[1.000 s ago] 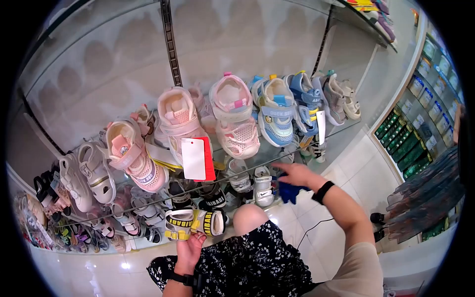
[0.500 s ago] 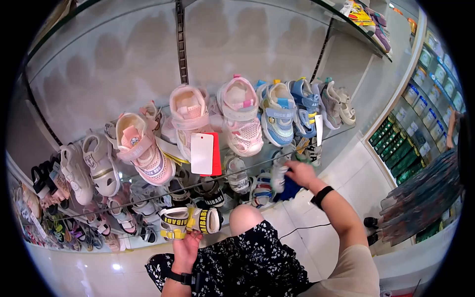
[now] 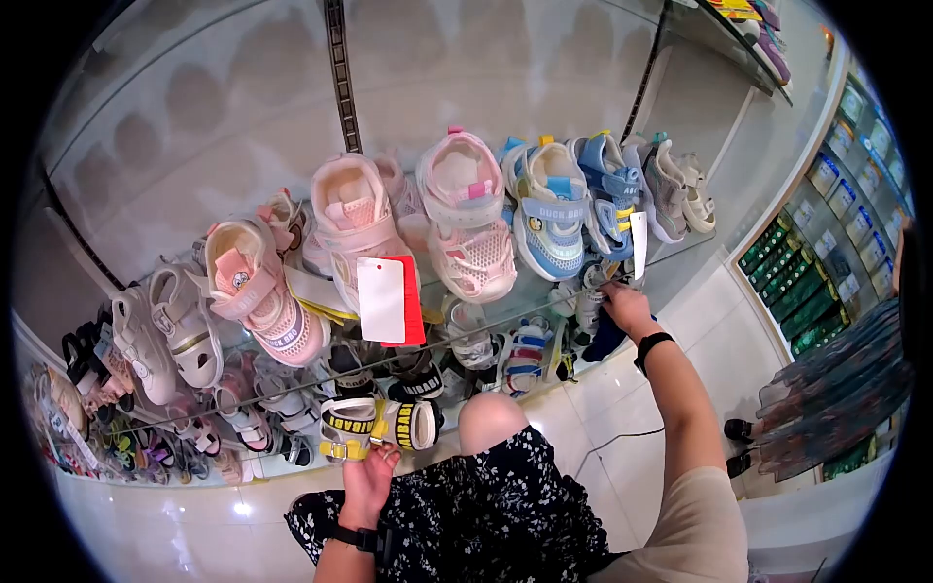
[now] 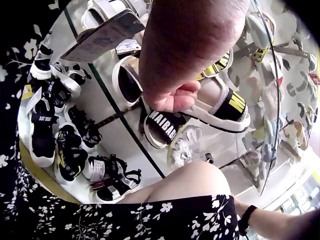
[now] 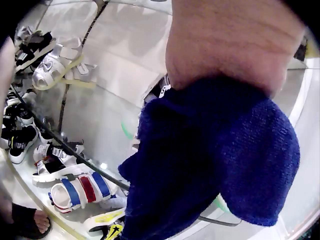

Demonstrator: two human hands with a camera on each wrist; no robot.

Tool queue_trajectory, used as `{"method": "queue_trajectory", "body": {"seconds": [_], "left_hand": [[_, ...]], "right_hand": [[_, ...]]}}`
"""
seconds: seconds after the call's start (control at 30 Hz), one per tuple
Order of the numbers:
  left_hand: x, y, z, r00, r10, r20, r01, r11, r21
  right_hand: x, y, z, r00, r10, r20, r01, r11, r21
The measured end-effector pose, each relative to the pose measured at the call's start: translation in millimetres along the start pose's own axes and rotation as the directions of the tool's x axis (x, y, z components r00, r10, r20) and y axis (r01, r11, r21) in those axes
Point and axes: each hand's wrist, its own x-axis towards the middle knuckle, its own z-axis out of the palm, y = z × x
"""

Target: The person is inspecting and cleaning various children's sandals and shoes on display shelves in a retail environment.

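Note:
In the head view my left hand (image 3: 367, 484) holds a pair of grey children's sandals (image 3: 416, 428) from beneath, with yellow buckles and black straps lettered in yellow. The left wrist view shows its fingertips curled at a sandal (image 4: 225, 107), the wrist hiding part of it. My right hand (image 3: 630, 309) reaches to the right end of the lower glass shelf. It grips a dark blue cloth (image 5: 200, 150), which hangs down and hides the fingers in the right wrist view. Its fingertips are right at a black-and-white shoe (image 3: 590, 299).
Pink shoes (image 3: 466, 233) and blue shoes (image 3: 552, 219) line the upper glass shelf, its front edge crossing above the lower row. A white-and-red tag (image 3: 381, 301) hangs there. Below stands a striped sandal (image 5: 82, 192). To the right are a person's skirt (image 3: 831, 384) and stocked shelves (image 3: 807, 272).
My right hand has moved right along the lower shelf with the cloth. It held a white sandal half a second ago; the striped sandal behind is now uncovered. My left hand keeps its sandals.

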Motion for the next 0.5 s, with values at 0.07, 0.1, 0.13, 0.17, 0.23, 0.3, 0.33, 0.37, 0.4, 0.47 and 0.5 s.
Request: {"method": "queue_trajectory", "body": {"seconds": [0.07, 0.1, 0.13, 0.17, 0.23, 0.3, 0.33, 0.37, 0.4, 0.47, 0.5], "left_hand": [[1, -1, -2, 1.0, 0.003, -0.012, -0.003, 1.0, -0.019], [1, -2, -1, 1.0, -0.005, -0.014, 0.004, 1.0, -0.02], [1, -2, 1, 1.0, -0.009, -0.017, 0.009, 1.0, -0.021], [0, -2, 0, 1.0, -0.012, -0.021, 0.012, 1.0, -0.022], [1, -2, -4, 1.0, -0.009, 0.025, 0.009, 1.0, 0.005], [0, -2, -6, 1.0, -0.012, -0.012, 0.012, 1.0, 0.006], [-3, 0, -3, 1.0, 0.005, -0.018, -0.005, 1.0, -0.02], [-7, 2, -1, 0.999, 0.028, -0.032, -0.029, 0.998, -0.05], [-4, 1, -10, 0.998, 0.017, -0.062, -0.022, 0.997, -0.071], [-4, 4, -18, 0.999, 0.039, -0.021, -0.04, 0.997, -0.072], [-4, 6, -21, 0.999, 0.048, -0.003, -0.048, 0.996, -0.077]], "right_hand": [[-3, 3, 2, 1.0, 0.007, -0.007, -0.007, 0.999, 0.04], [-6, 5, 3, 1.0, 0.009, -0.012, -0.009, 0.998, 0.061], [-6, 10, 7, 1.0, 0.004, -0.011, -0.003, 0.997, 0.072], [-7, 14, 8, 1.0, 0.02, -0.008, -0.019, 0.998, 0.06], [-9, 14, 7, 0.999, 0.044, -0.002, -0.044, 0.998, 0.041], [-7, 34, 27, 0.992, 0.104, -0.064, -0.104, 0.995, 0.006], [-10, 33, 22, 0.988, 0.137, -0.076, -0.137, 0.991, 0.004], [-17, 34, 19, 0.976, 0.099, -0.196, -0.082, 0.992, 0.094], [-23, 31, 10, 0.978, 0.074, -0.196, -0.035, 0.981, 0.192], [-40, -5, -29, 0.999, 0.026, -0.043, -0.01, 0.937, 0.348], [-53, -31, -50, 0.999, -0.033, 0.017, 0.022, 0.894, 0.447]]}}
